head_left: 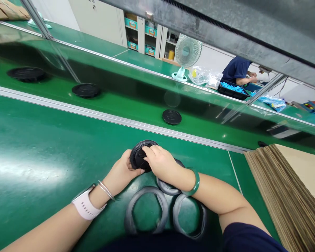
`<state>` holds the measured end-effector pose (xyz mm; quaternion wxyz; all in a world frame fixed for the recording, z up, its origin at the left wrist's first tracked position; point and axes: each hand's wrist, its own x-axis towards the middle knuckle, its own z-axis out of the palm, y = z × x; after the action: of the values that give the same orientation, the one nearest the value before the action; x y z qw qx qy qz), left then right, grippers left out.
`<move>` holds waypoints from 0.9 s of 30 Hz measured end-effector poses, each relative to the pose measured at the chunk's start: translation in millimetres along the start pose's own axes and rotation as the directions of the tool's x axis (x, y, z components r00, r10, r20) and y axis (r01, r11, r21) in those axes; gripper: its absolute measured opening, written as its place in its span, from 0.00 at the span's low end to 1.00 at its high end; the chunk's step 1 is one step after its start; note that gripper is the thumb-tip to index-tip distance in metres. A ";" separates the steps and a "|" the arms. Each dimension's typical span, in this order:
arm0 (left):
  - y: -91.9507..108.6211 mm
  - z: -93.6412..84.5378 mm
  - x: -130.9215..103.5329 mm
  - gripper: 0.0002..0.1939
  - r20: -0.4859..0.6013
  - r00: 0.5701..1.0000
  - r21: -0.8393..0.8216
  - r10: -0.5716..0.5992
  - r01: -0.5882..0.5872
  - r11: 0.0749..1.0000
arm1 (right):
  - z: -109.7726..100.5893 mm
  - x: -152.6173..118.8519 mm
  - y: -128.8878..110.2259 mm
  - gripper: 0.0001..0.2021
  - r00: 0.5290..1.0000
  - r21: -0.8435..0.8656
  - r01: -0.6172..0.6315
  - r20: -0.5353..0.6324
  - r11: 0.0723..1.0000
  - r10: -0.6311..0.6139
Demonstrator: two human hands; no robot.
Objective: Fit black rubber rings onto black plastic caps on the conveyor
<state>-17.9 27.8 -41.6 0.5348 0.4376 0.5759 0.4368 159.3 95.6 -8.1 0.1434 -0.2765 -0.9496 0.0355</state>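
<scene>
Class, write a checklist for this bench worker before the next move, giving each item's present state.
1. Left hand gripping the black, round, plastic-looking part: ok, at its edge.
2. Right hand on that part: ok, over its face.
3. Part's face fully visible: not ok, right hand covers some.
4. Part's underside undamaged: cannot tell, hidden.
5. Smooth, grey, circular rings nearby: ok, on the shiny green bench.
6. Tan cardboard stack apart from both hands: ok.

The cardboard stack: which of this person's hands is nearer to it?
Right. The right hand is on the black round piece, at its side toward the cardboard stack; the left hand holds the piece's opposite side, farther from the stack.
</scene>
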 end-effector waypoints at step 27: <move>9.8 6.9 -7.3 0.43 0.021 0.998 -0.082 0.067 -0.065 0.995 | 4.6 6.1 31.8 0.05 0.900 0.688 -0.299 -0.028 0.661 0.435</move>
<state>-10.4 23.3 -30.7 0.5442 0.4396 0.5366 0.4719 169.4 125.8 -15.6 0.3124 -0.3950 -0.7783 0.3751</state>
